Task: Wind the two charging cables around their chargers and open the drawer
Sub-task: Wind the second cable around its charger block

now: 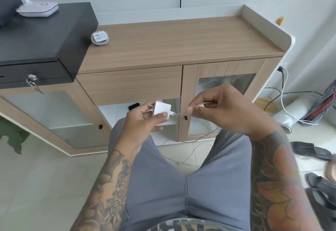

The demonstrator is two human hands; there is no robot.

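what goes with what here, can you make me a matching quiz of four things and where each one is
Things:
1. wound charger
2. unwound charger
3. keys
4. desk lamp base

Places:
A. on top of the black box
B. in the left hand
C. on the wooden cabinet top
D. hanging from the lock on the black box's front

Pairs: 1-C, 2-B, 3-D, 4-A

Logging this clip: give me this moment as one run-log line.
step: winding second cable | left hand: holds charger | right hand: pinches cable | first charger: wound, on cabinet | drawer: shut
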